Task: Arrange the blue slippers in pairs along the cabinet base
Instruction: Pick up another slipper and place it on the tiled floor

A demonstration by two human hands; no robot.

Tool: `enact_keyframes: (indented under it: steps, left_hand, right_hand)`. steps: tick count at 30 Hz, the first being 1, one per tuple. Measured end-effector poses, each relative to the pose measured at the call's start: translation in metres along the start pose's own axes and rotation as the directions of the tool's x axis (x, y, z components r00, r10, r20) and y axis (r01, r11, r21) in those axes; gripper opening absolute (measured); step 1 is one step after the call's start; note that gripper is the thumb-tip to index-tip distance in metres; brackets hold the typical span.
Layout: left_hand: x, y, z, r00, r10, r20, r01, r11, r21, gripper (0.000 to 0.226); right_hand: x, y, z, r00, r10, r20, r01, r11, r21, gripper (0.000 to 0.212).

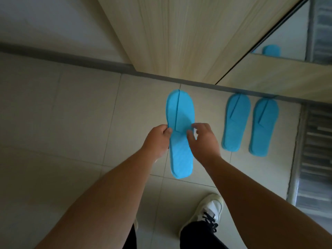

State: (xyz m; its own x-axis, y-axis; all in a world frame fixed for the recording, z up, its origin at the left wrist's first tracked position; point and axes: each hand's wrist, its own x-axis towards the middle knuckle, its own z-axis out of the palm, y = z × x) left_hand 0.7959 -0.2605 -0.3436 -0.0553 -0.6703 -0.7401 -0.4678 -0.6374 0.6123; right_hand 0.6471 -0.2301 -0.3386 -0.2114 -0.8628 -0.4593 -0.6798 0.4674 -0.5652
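Note:
A flat blue slipper (180, 121) hangs lengthwise between my hands, its toe pointing at the cabinet base (197, 81). It may be more than one slipper stacked; I cannot tell. My left hand (159, 141) pinches its left edge at mid-length. My right hand (203, 139) is at its right edge with fingers curled and spread, touching it loosely. To the right, two blue slippers (235, 121) (263, 125) lie side by side on the floor as a pair, toes against the cabinet base.
A light wooden cabinet (179, 36) fills the top, with a mirrored door (287, 36) at right reflecting a slipper. Pale floor tiles (71, 114) spread left. A striped grey surface (314, 150) lies at far right. My white shoe (208, 211) stands below.

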Motion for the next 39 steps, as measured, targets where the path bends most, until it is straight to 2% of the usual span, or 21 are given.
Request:
enact_keyframes:
  steps: [3, 6, 11, 15, 19, 24, 29, 39]
  left_hand:
    - [0.031, -0.014, -0.01, 0.997, 0.024, 0.073, -0.021, 0.999, -0.034, 0.029]
    - [0.069, -0.031, -0.021, 0.996, 0.048, 0.076, -0.052, 0.997, 0.052, 0.033]
    - [0.135, -0.052, -0.019, 0.99, 0.144, -0.015, -0.135, 0.958, 0.254, 0.028]
    - [0.179, -0.059, -0.011, 0.978, 0.192, -0.08, -0.15, 0.918, 0.366, 0.029]
    - [0.212, -0.063, -0.011, 0.959, 0.24, -0.15, -0.146, 0.873, 0.465, 0.03]
    - [0.235, -0.072, -0.012, 0.947, 0.271, -0.171, -0.13, 0.813, 0.568, 0.03]
    - [0.238, -0.073, -0.007, 0.939, 0.306, -0.159, -0.144, 0.767, 0.625, 0.028]
    - [0.237, -0.074, -0.007, 0.939, 0.312, -0.147, -0.151, 0.756, 0.637, 0.028]
  right_hand:
    - [0.026, 0.006, 0.026, 0.965, 0.25, 0.083, -0.26, 0.954, 0.152, 0.043]
    - [0.048, 0.017, 0.056, 0.937, 0.342, 0.065, -0.347, 0.9, 0.263, 0.039]
    - [0.093, 0.034, 0.092, 0.931, 0.364, -0.001, -0.347, 0.889, 0.3, 0.038]
    - [0.133, 0.042, 0.109, 0.943, 0.322, -0.079, -0.296, 0.925, 0.238, 0.037]
    - [0.162, 0.045, 0.126, 0.949, 0.3, -0.097, -0.272, 0.935, 0.229, 0.037]
    - [0.177, 0.047, 0.148, 0.952, 0.289, -0.102, -0.262, 0.94, 0.219, 0.036]
    - [0.179, 0.049, 0.15, 0.945, 0.303, -0.126, -0.274, 0.94, 0.201, 0.033]
    - [0.183, 0.046, 0.147, 0.947, 0.304, -0.105, -0.29, 0.948, 0.132, 0.03]
